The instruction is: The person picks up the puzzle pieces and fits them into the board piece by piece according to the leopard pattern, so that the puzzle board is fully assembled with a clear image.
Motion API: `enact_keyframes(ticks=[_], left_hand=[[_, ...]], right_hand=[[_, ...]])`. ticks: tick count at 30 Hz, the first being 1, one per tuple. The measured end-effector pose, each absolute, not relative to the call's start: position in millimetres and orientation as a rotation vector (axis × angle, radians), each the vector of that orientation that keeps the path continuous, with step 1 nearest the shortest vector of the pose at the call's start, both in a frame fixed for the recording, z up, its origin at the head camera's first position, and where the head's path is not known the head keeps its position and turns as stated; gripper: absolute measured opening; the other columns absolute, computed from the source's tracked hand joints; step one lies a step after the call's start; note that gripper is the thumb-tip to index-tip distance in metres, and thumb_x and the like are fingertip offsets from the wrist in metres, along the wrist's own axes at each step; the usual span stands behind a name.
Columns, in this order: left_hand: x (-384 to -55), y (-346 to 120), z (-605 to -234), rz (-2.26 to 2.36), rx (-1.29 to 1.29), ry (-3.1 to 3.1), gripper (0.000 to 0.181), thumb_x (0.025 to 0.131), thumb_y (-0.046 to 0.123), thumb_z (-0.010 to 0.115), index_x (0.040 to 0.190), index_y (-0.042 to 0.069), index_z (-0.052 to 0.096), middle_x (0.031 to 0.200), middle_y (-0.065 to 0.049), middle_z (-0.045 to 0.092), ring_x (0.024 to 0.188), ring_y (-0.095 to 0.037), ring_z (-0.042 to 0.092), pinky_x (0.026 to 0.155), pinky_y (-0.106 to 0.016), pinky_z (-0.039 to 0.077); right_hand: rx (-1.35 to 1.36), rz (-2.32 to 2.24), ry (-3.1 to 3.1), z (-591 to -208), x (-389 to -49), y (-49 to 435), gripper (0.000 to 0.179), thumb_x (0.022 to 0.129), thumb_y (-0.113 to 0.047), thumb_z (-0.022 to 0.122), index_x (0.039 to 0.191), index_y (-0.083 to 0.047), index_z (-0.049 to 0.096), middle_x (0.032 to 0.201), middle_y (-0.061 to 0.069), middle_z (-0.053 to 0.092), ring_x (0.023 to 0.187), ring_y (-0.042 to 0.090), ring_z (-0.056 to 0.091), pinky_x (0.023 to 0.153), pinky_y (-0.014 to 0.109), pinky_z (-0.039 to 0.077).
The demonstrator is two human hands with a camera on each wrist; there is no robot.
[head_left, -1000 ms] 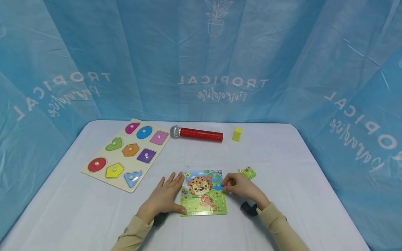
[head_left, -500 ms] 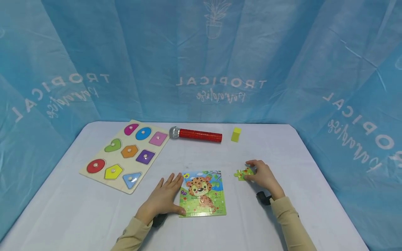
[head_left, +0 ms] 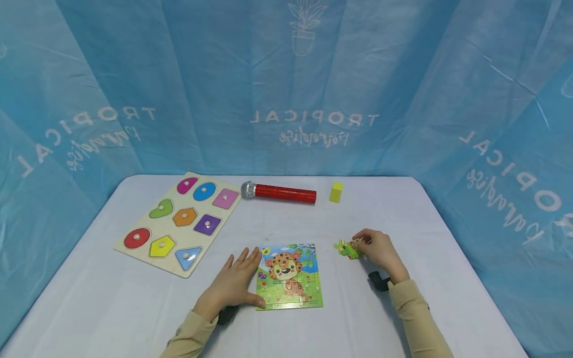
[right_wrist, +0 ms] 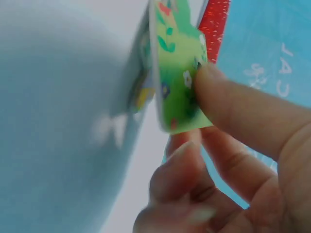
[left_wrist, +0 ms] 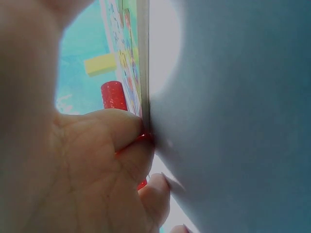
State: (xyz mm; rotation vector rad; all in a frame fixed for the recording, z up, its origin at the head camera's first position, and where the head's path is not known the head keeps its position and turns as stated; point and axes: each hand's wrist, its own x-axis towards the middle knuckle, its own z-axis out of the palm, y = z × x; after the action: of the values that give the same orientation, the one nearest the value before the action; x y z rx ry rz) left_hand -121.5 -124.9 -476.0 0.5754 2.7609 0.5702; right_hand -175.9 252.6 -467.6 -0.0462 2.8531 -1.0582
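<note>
In the head view a square jigsaw puzzle (head_left: 291, 278) with a cartoon leopard lies on the table. My left hand (head_left: 230, 286) rests at its left side, fingers spread and straight, thumb at the lower left corner. The left wrist view has the left palm (left_wrist: 92, 165) close up, fingertips against the puzzle's edge (left_wrist: 144, 58). To the right of the puzzle, my right hand (head_left: 380, 253) pinches a green puzzle piece (head_left: 347, 249) between thumb and fingers. Seen from the right wrist, that puzzle piece (right_wrist: 180, 82) stands tilted, with flowers and leaves printed on it.
A wooden shape board (head_left: 179, 223) with knobbed pieces lies at the left. Toward the back are a red toy microphone (head_left: 284, 193) and a yellow block (head_left: 336, 192). A blue curtain (head_left: 286, 89) hangs behind the white table (head_left: 291, 338).
My right hand has left the puzzle's right edge, moved right and taken hold of the green puzzle piece, which is now tilted. The left hand has stayed at the puzzle's left side.
</note>
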Motion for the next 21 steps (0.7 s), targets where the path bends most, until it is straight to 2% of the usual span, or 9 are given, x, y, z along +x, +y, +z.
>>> enact_keyframes(ticks=[5,11,18,21], left_hand=[[-121.6,-124.4,-476.6,0.571,0.575,2.763,0.121,0.058,0.055,0.085,0.151,0.003,0.029,0.161,-0.012,0.024,0.15,-0.037,0.015,0.12,-0.062,0.011],[-121.4,-123.8,-476.1,0.563,0.581,2.758,0.12,0.059,0.056,0.085,0.152,0.003,0.028,0.161,-0.012,0.024,0.15,-0.037,0.015,0.12,-0.062,0.011],[-121.1,-123.9,-474.7,0.562,0.571,2.749,0.12,0.059,0.055,0.085,0.152,0.004,0.028,0.161,-0.011,0.022,0.15,-0.036,0.013,0.12,-0.061,0.01],[-121.0,-124.2,-474.1,0.566,0.569,2.747,0.12,0.059,0.055,0.085,0.152,0.003,0.028,0.161,-0.012,0.023,0.15,-0.037,0.014,0.12,-0.061,0.01]], right_hand=[[-0.039,-1.139,2.819,-465.8,-177.6,246.0,0.019,0.092,-0.019,0.065,0.104,-0.005,0.068,0.083,0.006,0.063,0.069,0.014,0.051,0.058,0.026,0.043],[-0.012,-1.335,2.64,-467.9,-176.7,232.0,0.02,0.093,-0.017,0.064,0.106,-0.002,0.066,0.089,0.007,0.063,0.074,0.012,0.054,0.061,0.024,0.05],[-0.062,-1.486,2.4,-476.5,-173.5,204.1,0.024,0.093,-0.019,0.064,0.108,0.0,0.064,0.082,0.001,0.058,0.068,0.011,0.053,0.059,0.023,0.048],[-0.133,-1.547,2.279,-479.8,-170.0,189.7,0.027,0.094,-0.018,0.063,0.112,0.002,0.061,0.079,0.001,0.06,0.066,0.01,0.057,0.06,0.024,0.052]])
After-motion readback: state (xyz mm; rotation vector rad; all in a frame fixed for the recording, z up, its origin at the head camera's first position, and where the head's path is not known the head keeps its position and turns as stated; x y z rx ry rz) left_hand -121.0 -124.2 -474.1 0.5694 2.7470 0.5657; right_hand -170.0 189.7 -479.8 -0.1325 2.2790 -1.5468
